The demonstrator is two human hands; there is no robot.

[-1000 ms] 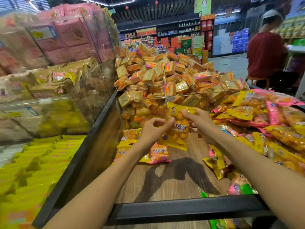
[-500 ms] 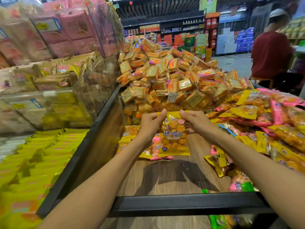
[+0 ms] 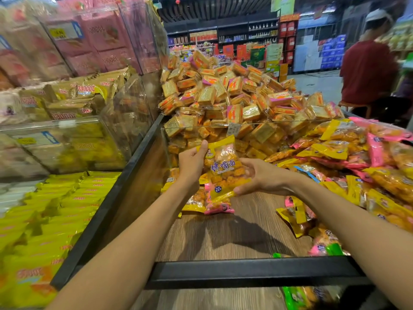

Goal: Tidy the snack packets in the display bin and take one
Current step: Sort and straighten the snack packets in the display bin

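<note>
Yellow snack packet (image 3: pixel 223 166) pinched between left hand (image 3: pixel 192 162) and right hand (image 3: pixel 261 177).

Beyond the fingers, at the far end of the shop, dark shelving units (image 3: pixel 223 34) hold rows of bottles and boxed goods under a black slatted ceiling (image 3: pixel 214 7). A pale, glossy floor (image 3: pixel 317 83) runs toward them, with stacked blue cartons (image 3: pixel 333 50) and red boxes (image 3: pixel 288 34) along the back wall. Far right of the fingers a person in a dark red shirt (image 3: pixel 366 72) sits on a wooden stool (image 3: pixel 355 108) — back turned. Left of the fingers stand clear acrylic bins (image 3: pixel 125 101) of pink and tan packages, blurred. Light is even and artificial — its source is unclear.
</note>
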